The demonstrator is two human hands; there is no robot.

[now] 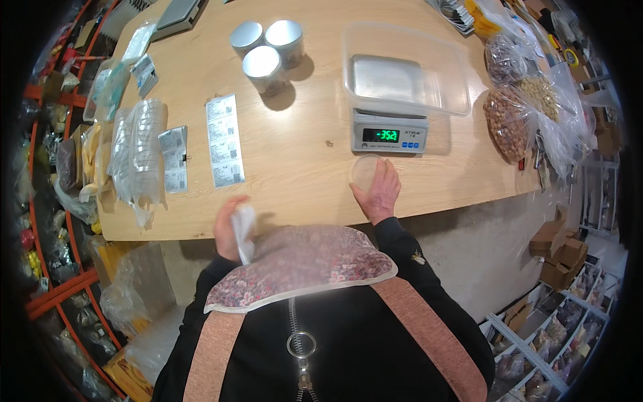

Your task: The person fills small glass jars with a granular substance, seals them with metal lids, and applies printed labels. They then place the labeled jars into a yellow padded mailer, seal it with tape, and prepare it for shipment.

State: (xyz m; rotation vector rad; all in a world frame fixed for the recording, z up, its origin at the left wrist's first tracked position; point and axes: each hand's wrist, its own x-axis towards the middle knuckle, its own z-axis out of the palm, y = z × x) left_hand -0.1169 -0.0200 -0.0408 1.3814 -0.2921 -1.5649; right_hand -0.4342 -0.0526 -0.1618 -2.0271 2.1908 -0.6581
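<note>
My left hand, at the near edge of the table, holds a crumpled white tissue or cloth. On the tabletop my right hand touches a clear round lid or shallow dish, its fingers spread over the right side; whether it grips it I cannot tell. Just beyond stands a digital scale with a lit green display, and a clear plastic tub rests over its metal plate. Three clear jars with silver lids stand together at the back. A strip of printed labels lies left of centre.
Stacked clear plastic lids or cups in sleeves and a clipped label bundle lie on the left. Bags of nuts crowd the right side, with scissors near the edge. Another scale stands at the back left.
</note>
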